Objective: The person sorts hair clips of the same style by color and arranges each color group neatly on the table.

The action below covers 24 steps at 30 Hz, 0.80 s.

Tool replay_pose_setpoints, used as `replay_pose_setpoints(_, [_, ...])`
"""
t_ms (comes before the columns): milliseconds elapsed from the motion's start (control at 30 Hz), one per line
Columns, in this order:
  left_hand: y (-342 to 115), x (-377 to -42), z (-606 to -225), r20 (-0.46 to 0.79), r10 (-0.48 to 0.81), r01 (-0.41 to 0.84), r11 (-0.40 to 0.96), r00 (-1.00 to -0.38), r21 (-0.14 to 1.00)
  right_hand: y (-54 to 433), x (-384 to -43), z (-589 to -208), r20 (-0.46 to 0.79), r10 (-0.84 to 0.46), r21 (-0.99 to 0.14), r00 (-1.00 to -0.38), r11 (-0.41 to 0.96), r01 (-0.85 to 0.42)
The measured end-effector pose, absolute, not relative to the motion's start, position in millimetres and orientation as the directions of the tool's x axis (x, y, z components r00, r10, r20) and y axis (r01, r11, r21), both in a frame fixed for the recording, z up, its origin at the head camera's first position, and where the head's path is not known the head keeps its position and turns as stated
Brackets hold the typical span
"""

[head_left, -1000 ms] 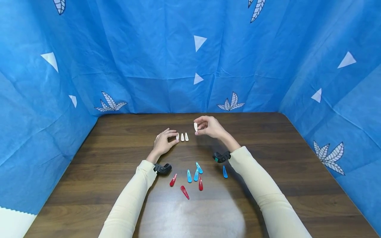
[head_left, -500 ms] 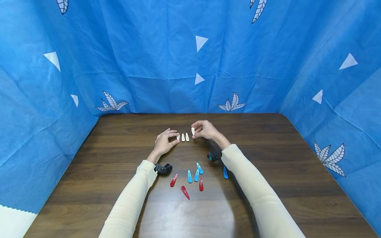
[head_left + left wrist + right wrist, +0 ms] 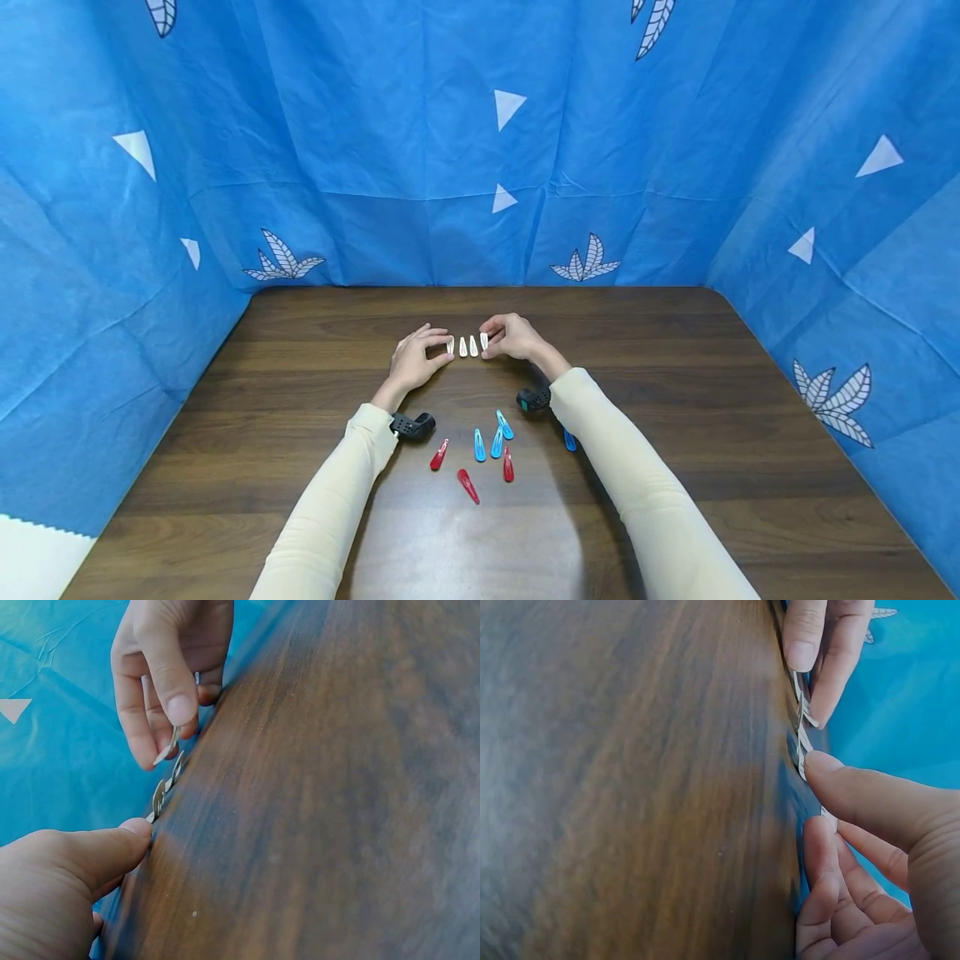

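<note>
A row of white snap hair clips lies toward the far side of the table. My left hand (image 3: 412, 360) holds the leftmost white hair clip (image 3: 451, 344) between thumb and fingers at its ends. At the other end of the row, my right hand (image 3: 517, 337) pinches another white hair clip (image 3: 483, 341), held just above the tabletop in the left wrist view. Two white clips, one left (image 3: 462, 347) and one right (image 3: 473, 346), lie side by side between the hands. In the right wrist view the right thumb (image 3: 855, 784) partly covers its clip.
Nearer on the wooden table (image 3: 300, 417) lie blue hair clips (image 3: 479, 446) and red hair clips (image 3: 468, 485). One blue clip (image 3: 570, 440) is partly hidden by the right sleeve. Blue cloth (image 3: 420, 150) stands around the back and sides.
My right hand has come left and down toward the row, bringing its white hair clip beside the others. The left hand stays on its clip. The view has shifted slightly.
</note>
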State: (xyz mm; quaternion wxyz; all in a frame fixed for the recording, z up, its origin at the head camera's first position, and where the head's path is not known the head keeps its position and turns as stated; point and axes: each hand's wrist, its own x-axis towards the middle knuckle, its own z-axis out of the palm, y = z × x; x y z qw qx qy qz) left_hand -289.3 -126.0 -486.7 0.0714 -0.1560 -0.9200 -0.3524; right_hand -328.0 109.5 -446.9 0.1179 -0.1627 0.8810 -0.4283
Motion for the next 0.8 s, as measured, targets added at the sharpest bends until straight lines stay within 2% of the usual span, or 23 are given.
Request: replay_pose_setpoints(800, [-125.9,-291.8,-488.2,0.218,0.232,0.318,0.707,-0.948,0.632,106.8,-328.3,-453.1,-0.070,-0.396,-0.743,-0.915,0.633,-0.217])
